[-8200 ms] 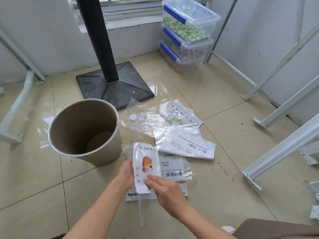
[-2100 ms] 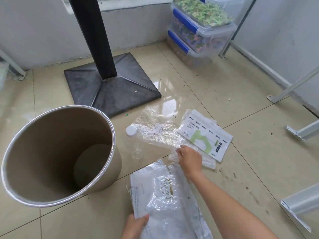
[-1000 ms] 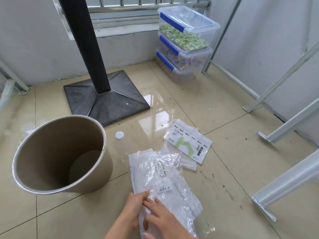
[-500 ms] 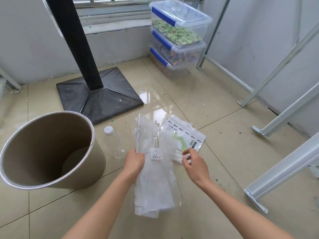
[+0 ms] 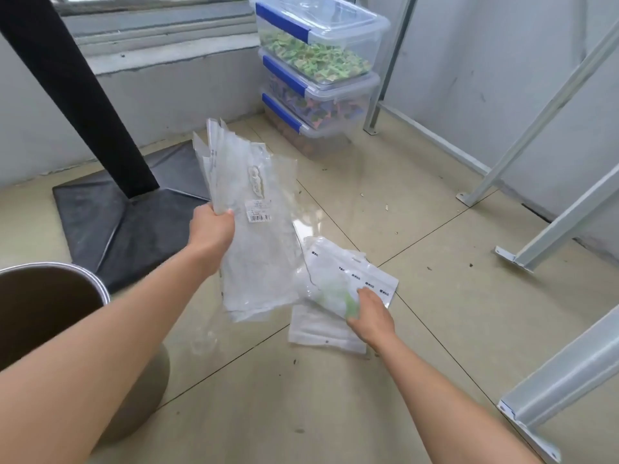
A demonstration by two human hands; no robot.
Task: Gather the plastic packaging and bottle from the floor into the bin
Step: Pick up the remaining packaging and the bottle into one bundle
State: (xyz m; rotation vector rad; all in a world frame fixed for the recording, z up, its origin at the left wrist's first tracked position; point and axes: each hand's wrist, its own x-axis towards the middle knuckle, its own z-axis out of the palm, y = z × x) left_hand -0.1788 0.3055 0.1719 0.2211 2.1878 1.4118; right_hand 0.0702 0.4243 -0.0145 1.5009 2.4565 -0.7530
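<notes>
My left hand grips a stack of clear and white plastic bags, held upright above the floor. My right hand grasps a white pouch with a green print lying on the tiles. Another white bag lies flat beneath it. The clear bottle lies on the floor under my left forearm, faint and mostly see-through. The round metal-rimmed bin stands at the lower left, partly hidden by my left arm.
A black pole on a square dark base stands behind the bin. Three stacked clear storage boxes sit against the far wall. White metal frame legs run along the right side. Small debris dots the tiles.
My left hand has lifted the bag stack higher and tilted it. My right hand has moved down and taken hold of the green-printed pouch. The view has shifted right, so the bin sits lower left.
</notes>
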